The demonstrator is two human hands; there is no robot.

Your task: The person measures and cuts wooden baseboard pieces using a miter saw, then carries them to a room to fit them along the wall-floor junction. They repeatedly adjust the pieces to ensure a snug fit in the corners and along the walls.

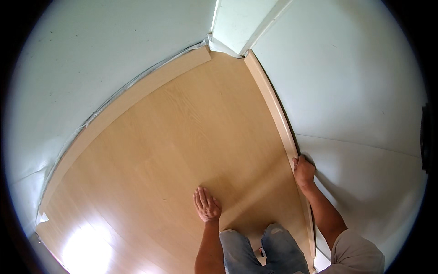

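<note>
A long light-wood skirting board [275,102] stands on edge along the right wall, with a dark gap between it and the wall. My right hand [304,172] is closed on the board's upper edge. Its thumb side shows toward the room, while the other fingers are partly hidden behind the board. My left hand [207,205] rests palm down on the light-wood floor [182,132], fingers stretched out, holding nothing.
Another skirting board [150,85] runs along the left wall, with loose pale sheeting [102,108] behind it. A white door frame [264,27] meets the floor at the far corner. My knees [283,249] are at the lower edge. Bright glare [86,251] covers the floor at lower left.
</note>
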